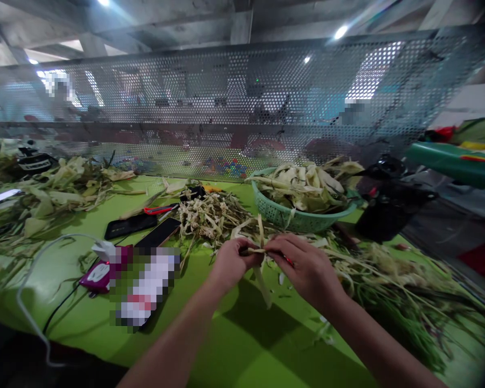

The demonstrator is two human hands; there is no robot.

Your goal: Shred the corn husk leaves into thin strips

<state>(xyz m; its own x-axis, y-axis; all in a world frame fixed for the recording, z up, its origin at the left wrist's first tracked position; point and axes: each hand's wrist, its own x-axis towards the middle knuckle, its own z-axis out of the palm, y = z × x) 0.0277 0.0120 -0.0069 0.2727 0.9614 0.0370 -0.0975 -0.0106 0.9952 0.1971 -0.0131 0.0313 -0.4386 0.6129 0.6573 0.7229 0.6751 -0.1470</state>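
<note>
At the left of the frame, papery, crinkled pale husks [60, 188] lay heaped on a smooth lime-green table [92, 328]. A glossy purple box [99, 276] with a white plug sat lower left, near a flat black phone [131, 225]. At centre, knobbly dried pieces [212, 215] formed a tangled mound. Just below, the left hand [231, 264] and right hand [307, 264] pinched a thin, fibrous husk strip [262, 283] between fingertips, its ends pointing up and down. Behind the right hand stood a green mesh basket [283, 213] of husks; fine green strands [404, 328] spread lower right.

Pale, narrow, crossed leaf strips [262, 281] between the hands [232, 263]
</note>
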